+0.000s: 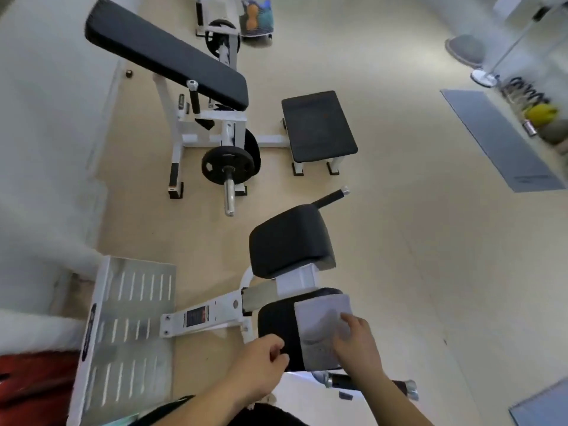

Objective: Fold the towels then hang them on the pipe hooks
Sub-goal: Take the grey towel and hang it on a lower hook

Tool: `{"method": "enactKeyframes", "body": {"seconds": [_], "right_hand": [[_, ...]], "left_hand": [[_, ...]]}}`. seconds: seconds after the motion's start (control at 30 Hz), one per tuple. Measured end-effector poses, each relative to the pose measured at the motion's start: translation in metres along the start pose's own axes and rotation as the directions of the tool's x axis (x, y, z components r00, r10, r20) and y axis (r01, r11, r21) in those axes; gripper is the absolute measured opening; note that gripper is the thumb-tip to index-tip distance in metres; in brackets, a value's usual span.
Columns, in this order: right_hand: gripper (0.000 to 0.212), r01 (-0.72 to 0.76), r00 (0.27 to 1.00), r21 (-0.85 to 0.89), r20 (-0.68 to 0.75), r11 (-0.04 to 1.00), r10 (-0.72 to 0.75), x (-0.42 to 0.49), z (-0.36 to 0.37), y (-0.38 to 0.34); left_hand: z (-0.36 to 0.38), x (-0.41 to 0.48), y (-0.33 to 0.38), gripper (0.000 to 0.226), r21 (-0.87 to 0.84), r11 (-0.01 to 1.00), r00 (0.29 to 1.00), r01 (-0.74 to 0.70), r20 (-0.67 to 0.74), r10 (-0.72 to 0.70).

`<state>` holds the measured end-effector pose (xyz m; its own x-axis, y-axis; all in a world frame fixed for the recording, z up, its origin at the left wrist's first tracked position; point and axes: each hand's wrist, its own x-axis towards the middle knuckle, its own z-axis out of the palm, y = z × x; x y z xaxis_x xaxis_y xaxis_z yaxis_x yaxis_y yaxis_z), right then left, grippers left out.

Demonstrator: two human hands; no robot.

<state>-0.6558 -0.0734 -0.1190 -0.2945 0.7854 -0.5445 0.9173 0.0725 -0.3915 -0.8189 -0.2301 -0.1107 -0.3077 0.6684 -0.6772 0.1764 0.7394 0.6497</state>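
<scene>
My right hand point(356, 342) presses its spread grip flat on the folded grey towel point(319, 318), at 5 o'clock on the black padded bench point(273, 321). My left hand point(264, 361), at the towel's 9 o'clock, curls; I cannot tell whether that grip pinches anything.

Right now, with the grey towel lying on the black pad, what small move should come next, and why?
Probably close the right hand, resting on the towel, and lift it off the black pad: it already looks folded into a neat rectangle, so hanging comes next.
</scene>
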Motion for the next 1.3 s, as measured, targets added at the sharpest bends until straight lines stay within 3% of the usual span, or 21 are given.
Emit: {"method": "enactKeyframes", "body": {"seconds": [0.17,0.3,0.43,0.53,0.63,0.77,0.87,0.97,1.03,1.13,1.3], "right_hand": [[0.045,0.025,0.990,0.017,0.142,1.000,-0.027,0.010,0.002,0.030],[0.050,0.051,0.983,0.065,0.175,0.997,-0.061,0.009,0.002,0.044],[0.054,0.036,0.971,0.166,0.228,0.986,-0.073,0.014,0.001,0.057],[0.048,-0.070,0.960,0.321,0.279,0.944,-0.024,0.013,-0.002,0.057],[0.042,-0.029,0.984,0.342,0.175,0.939,-0.034,0.013,-0.003,0.057],[0.049,0.216,0.976,0.168,-0.076,0.962,-0.206,0.017,-0.012,0.025],[0.062,0.491,0.867,0.003,-0.105,0.871,-0.488,0.021,-0.016,-0.034],[0.055,0.730,0.679,-0.191,0.099,0.656,-0.727,0.023,-0.006,-0.100],[0.045,0.791,0.610,-0.254,0.261,0.556,-0.748,0.021,0.007,-0.142],[0.031,0.872,0.488,-0.257,0.375,0.417,-0.788,0.014,0.030,-0.209],[0.027,0.920,0.383,-0.182,0.602,0.347,-0.701,-0.039,0.071,-0.340]], "left_hand": [[0.036,0.031,0.005,0.017,0.034,0.998,0.998,0.056,-0.007,-0.056],[0.067,0.050,0.011,0.004,-0.188,0.969,0.982,0.163,-0.060,-0.177],[0.092,0.060,0.017,0.016,-0.461,0.857,0.963,0.230,-0.021,-0.269],[0.097,0.058,0.025,0.026,-0.547,0.794,0.952,0.266,0.018,-0.306],[0.094,0.055,0.032,0.023,-0.548,0.809,0.963,0.212,-0.021,-0.267],[0.057,0.045,0.038,0.012,-0.428,0.904,0.978,-0.008,-0.192,-0.082],[0.012,0.029,0.045,0.014,-0.318,0.937,0.957,-0.148,-0.286,0.054],[-0.036,0.006,0.040,0.010,-0.201,0.944,0.902,-0.263,-0.398,0.167],[-0.066,-0.012,0.024,0.011,-0.203,0.943,0.861,-0.262,-0.491,0.133],[-0.109,-0.043,-0.018,0.012,-0.253,0.951,0.772,-0.177,-0.635,-0.025],[-0.186,-0.100,-0.089,0.016,-0.333,0.917,0.568,-0.219,-0.808,-0.158]]}}
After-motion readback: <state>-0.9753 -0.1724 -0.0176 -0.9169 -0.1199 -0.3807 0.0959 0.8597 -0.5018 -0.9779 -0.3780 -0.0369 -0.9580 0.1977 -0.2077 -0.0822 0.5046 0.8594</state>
